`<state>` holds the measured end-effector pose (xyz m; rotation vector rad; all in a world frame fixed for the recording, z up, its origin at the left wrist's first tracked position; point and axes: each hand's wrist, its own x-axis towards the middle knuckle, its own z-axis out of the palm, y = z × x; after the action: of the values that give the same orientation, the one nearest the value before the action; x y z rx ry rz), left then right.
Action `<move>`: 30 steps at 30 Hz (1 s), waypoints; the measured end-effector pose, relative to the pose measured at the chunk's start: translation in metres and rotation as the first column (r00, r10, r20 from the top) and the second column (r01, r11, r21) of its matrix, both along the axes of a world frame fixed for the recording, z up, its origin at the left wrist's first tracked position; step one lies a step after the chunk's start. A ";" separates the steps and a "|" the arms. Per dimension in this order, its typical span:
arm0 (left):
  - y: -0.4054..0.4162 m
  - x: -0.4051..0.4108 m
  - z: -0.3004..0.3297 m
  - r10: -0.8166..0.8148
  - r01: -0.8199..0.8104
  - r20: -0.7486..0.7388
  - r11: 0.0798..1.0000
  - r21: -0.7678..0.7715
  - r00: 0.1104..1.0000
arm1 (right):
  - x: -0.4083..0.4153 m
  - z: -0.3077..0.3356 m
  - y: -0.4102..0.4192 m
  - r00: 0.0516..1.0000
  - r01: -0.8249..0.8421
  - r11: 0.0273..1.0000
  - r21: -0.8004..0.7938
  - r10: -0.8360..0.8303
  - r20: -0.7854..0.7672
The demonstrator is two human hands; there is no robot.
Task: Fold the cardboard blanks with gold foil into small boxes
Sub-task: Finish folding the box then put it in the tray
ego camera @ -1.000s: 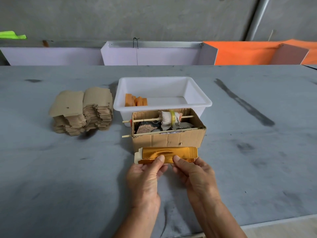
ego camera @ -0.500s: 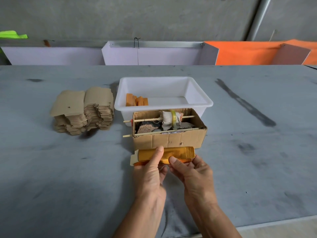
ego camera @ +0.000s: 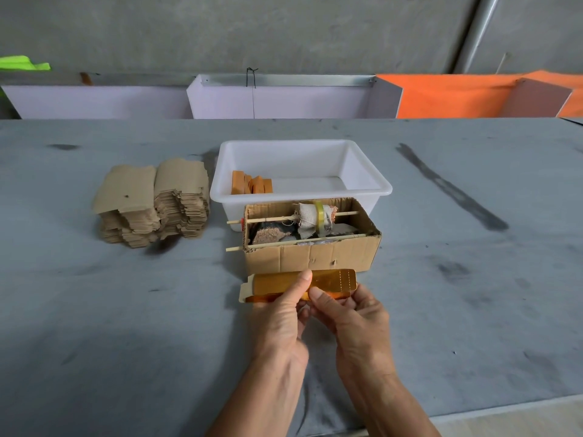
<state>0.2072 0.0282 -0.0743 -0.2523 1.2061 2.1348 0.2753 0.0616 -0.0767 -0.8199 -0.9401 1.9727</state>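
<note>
A gold-foil cardboard blank (ego camera: 334,280) lies lengthwise just in front of the brown cardboard box (ego camera: 312,257), held above the grey table. My left hand (ego camera: 280,316) holds it with the thumb stretched across the gold face. My right hand (ego camera: 353,316) pinches the near fold from the right, thumb on top, fingers under it. A white end flap sticks out at the blank's left end. A stack of unfolded brown blanks (ego camera: 154,203) sits at the left. Several folded orange-gold boxes (ego camera: 250,184) stand in the white plastic tub (ego camera: 362,171).
The brown cardboard box holds cloth, a tape roll and two wooden sticks that poke out to the left. The white tub stands directly behind it. White and orange panels line the table's far edge. The table's near edge runs close to my forearms.
The blank has shifted slightly left and its near panel has folded under. My left thumb has slid further up across the gold face; my right thumb moved left to the fold.
</note>
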 end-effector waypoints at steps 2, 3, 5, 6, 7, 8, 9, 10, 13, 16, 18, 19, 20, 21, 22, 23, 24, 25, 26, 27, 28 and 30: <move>0.002 0.000 0.000 0.032 -0.032 -0.005 0.999 0.005 0.999 | -0.001 0.000 -0.001 1.000 0.003 1.000 -0.002 -0.003 -0.008; 0.003 -0.001 -0.001 0.044 -0.044 -0.011 0.999 0.001 0.999 | -0.001 0.000 -0.002 1.000 0.005 1.000 0.000 -0.005 -0.008; 0.003 -0.001 -0.001 0.053 -0.053 -0.022 0.999 -0.011 0.998 | -0.002 0.000 -0.002 1.000 0.008 1.000 -0.003 -0.008 -0.010; 0.002 -0.001 -0.001 0.049 -0.049 -0.026 0.999 -0.014 0.998 | -0.002 0.000 -0.002 1.000 0.008 1.000 -0.014 -0.008 -0.010; 0.001 0.000 -0.001 0.038 -0.038 -0.029 0.999 -0.015 0.999 | -0.002 0.000 -0.002 1.000 0.007 0.999 -0.034 -0.007 -0.012; 0.000 0.000 -0.001 0.025 -0.025 -0.029 1.000 -0.013 0.999 | -0.002 0.000 -0.002 1.000 0.006 0.998 -0.057 -0.008 -0.019; -0.003 -0.001 -0.001 0.018 -0.018 -0.022 1.000 -0.009 1.000 | -0.001 0.000 0.000 1.000 0.009 0.997 -0.073 -0.011 -0.028; -0.005 -0.002 -0.001 0.016 -0.016 -0.010 1.000 -0.011 1.000 | 0.000 0.000 0.002 0.999 0.015 0.997 -0.077 -0.018 -0.032; -0.014 -0.006 -0.001 0.033 -0.033 -0.013 0.999 -0.029 0.999 | 0.004 0.001 0.007 0.999 0.033 0.998 -0.048 -0.034 -0.015; -0.020 -0.008 0.001 0.041 -0.044 -0.051 0.998 -0.051 0.998 | 0.004 0.002 0.009 1.000 0.028 0.999 -0.042 -0.029 -0.011; -0.021 -0.009 0.002 0.053 -0.058 -0.070 0.996 -0.068 0.996 | 0.004 0.002 0.008 1.000 0.024 0.998 -0.060 -0.025 -0.012; -0.021 -0.010 0.002 0.056 -0.062 -0.076 0.995 -0.073 0.995 | 0.003 0.002 0.008 1.000 0.022 0.997 -0.072 -0.023 -0.012; -0.021 -0.011 0.003 0.055 -0.061 -0.078 0.995 -0.073 0.995 | 0.003 0.003 0.007 1.000 0.022 0.996 -0.084 -0.023 -0.011; -0.021 -0.011 0.003 0.050 -0.055 -0.079 0.996 -0.069 0.996 | 0.003 0.003 0.007 1.000 0.023 0.995 -0.096 -0.024 -0.009; -0.022 -0.011 0.003 0.038 -0.044 -0.083 0.997 -0.063 0.996 | 0.003 0.003 0.007 1.000 0.026 0.994 -0.110 -0.027 -0.007; -0.023 -0.010 0.003 0.020 -0.025 -0.094 0.998 -0.058 0.995 | 0.003 0.003 0.008 1.000 0.028 0.992 -0.123 -0.029 -0.007; -0.025 -0.009 0.002 -0.007 0.001 -0.115 0.998 -0.059 0.993 | 0.004 0.003 0.009 0.999 0.029 0.991 -0.134 -0.030 -0.010; -0.028 -0.007 0.001 -0.035 0.027 -0.141 0.998 -0.064 0.989 | 0.004 0.003 0.009 0.999 0.029 0.989 -0.143 -0.031 -0.013; -0.030 -0.005 0.000 -0.056 0.044 -0.165 0.996 -0.074 0.985 | 0.004 0.003 0.010 0.999 0.028 0.989 -0.148 -0.031 -0.014; -0.032 -0.004 -0.001 -0.063 0.049 -0.182 0.995 -0.083 0.981 | 0.004 0.003 0.010 1.000 0.026 0.988 -0.150 -0.028 -0.011; -0.033 -0.004 -0.002 -0.058 0.042 -0.191 0.995 -0.091 0.980 | 0.005 0.003 0.010 1.000 0.021 0.989 -0.148 -0.023 -0.007; -0.034 -0.004 -0.002 -0.042 0.023 -0.204 0.995 -0.095 0.978 | 0.005 0.003 0.010 1.000 0.010 0.991 -0.137 -0.011 -0.008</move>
<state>0.2034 -0.0060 -0.0760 -0.0513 1.4186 2.1198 0.2807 0.0715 -0.0735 -0.8896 -0.8004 2.0475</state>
